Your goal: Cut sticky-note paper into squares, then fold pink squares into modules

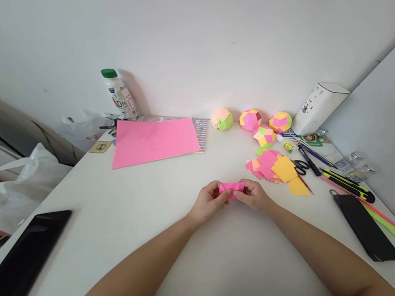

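Note:
A small piece of folded pink paper [231, 187] is held between my two hands over the white table [145, 197]. My left hand [210, 200] pinches its left end, the thumb lying across the front. On the other end, my right hand [254, 195] grips it in the same way, both thumbs close together near the middle. Fingers behind the paper are partly hidden. Just to the right of my right hand lies a pile of pink and orange paper pieces [269, 164].
Several colourful paper balls [250, 120] stand along the wall. Scissors [301, 167], a yellow-black cutter [347, 185] and a black phone-like case [366, 227] lie right. A large pink sheet [154, 139], a green-capped bottle [121, 97] and a black panel [23, 263] are left.

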A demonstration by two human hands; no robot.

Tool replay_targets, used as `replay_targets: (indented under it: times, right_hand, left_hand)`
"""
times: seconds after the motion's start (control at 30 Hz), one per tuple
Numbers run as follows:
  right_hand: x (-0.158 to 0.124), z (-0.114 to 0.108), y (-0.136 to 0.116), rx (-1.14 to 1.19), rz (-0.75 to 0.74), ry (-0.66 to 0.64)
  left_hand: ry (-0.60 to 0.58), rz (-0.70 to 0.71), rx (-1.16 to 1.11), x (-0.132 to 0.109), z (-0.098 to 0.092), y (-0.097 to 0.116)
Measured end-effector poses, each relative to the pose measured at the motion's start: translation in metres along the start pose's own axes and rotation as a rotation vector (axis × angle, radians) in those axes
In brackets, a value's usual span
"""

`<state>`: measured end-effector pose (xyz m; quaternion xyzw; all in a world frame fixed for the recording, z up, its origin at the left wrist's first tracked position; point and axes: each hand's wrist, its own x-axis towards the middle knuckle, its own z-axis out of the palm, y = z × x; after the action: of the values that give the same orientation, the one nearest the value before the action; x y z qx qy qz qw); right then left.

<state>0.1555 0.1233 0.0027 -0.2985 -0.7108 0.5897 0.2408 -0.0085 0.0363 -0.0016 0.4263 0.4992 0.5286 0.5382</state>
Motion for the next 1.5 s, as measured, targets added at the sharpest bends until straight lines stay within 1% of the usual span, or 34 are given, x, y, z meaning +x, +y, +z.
replay_targets:
  times: [0.1, 0.23, 0.37, 0.53, 0.67, 0.73, 0.83, 0.9, 1.0, 1.13, 1.23, 1.5]
  right_hand:
    - [0.000, -0.001, 0.000, 0.018, 0.006, -0.008]
    - [0.000, -0.002, -0.002, 0.059, 0.009, 0.019]
    - [0.000, -0.002, -0.004, 0.075, 0.021, 0.021]
    - [-0.001, 0.001, -0.005, 0.026, 0.030, -0.023]
    - [-0.001, 0.002, -0.004, -0.021, 0.019, -0.030]
    - [-0.001, 0.001, -0.003, -0.034, 0.004, -0.032]
    - [-0.001, 0.001, -0.001, -0.043, 0.000, -0.042]
    - [-0.002, 0.001, -0.002, -0.043, 0.012, -0.041]
    - [-0.002, 0.001, -0.003, -0.018, 0.021, -0.035]
    - [-0.001, 0.001, -0.004, 0.018, 0.022, -0.033]
    - [0.001, 0.001, -0.003, 0.029, 0.019, -0.029]
    - [0.000, -0.001, 0.002, 0.011, 0.019, 0.022]
  left_hand:
    - [0.010, -0.038, 0.009, 0.000, 0.000, 0.000]
    - [-0.030, -0.053, 0.000, 0.000, 0.000, 0.003]
    - [0.006, -0.039, 0.030, -0.003, 0.002, 0.005]
    - [0.045, 0.081, -0.008, -0.005, 0.007, 0.003]
    - [0.079, 0.222, 0.107, -0.006, 0.008, 0.001]
    - [0.064, 0.266, 0.164, -0.007, 0.008, 0.002]
    - [-0.039, 0.244, 0.180, -0.008, 0.008, 0.005]
    - [-0.077, 0.229, 0.183, -0.007, 0.008, 0.005]
    - [-0.050, 0.261, 0.242, -0.006, 0.006, 0.004]
    - [0.025, 0.318, 0.325, -0.004, 0.003, -0.001]
    - [0.061, 0.338, 0.330, -0.003, 0.002, -0.005]
    - [0.046, 0.248, 0.277, -0.003, 0.003, -0.002]
